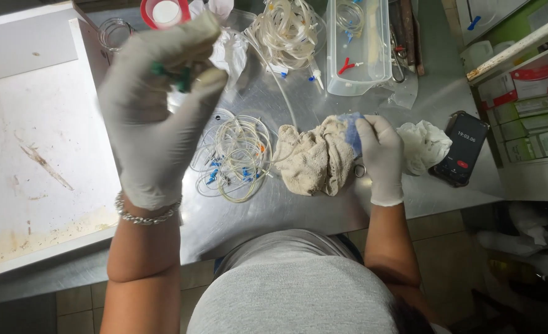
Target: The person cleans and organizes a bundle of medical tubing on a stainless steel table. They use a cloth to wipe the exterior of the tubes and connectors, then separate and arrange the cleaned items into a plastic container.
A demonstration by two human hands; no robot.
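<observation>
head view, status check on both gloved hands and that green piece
Left hand raised, pinching small green plastic piece. Right hand down on beige crumpled cloth, gripping blue item. Coiled clear tubing on steel table between.

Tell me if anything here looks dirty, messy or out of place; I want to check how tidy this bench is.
The white board at left carries brown stains and grime along its lower edge. Coiled tubing lies loose on the metal counter beside a crumpled beige cloth, and a phone sits by crumpled tissue. Nothing looks spilled.
</observation>
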